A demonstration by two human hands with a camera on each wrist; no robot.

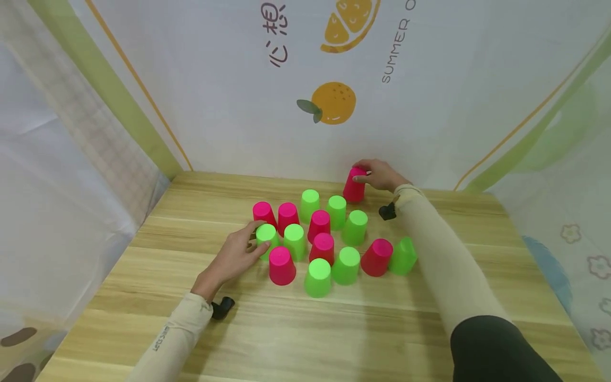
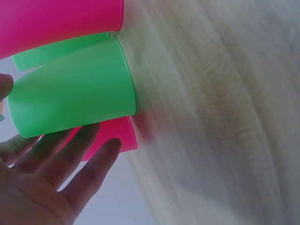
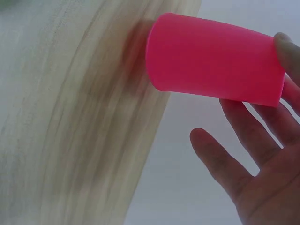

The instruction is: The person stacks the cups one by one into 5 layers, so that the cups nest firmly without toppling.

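At the back of the table, my right hand [image 1: 379,175] grips a pink cup [image 1: 354,185] near its narrow closed end, which points up. In the right wrist view the thumb and fingers hold that pink cup [image 3: 215,58] from opposite sides, its rim close over the wood. My left hand [image 1: 236,252] is at the left of the group, thumb and fingers round an upside-down green cup [image 1: 266,236]. The left wrist view shows the fingers along the side of this green cup [image 2: 75,86], with a pink cup [image 2: 61,21] beside it.
Several more upside-down cups stand close together, among them a pink cup [image 1: 282,265] and a green cup [image 1: 318,278] in front. At the right, a green cup [image 1: 403,256] looks tilted. A printed cloth [image 1: 238,122] hangs behind the wooden table [image 1: 296,334].
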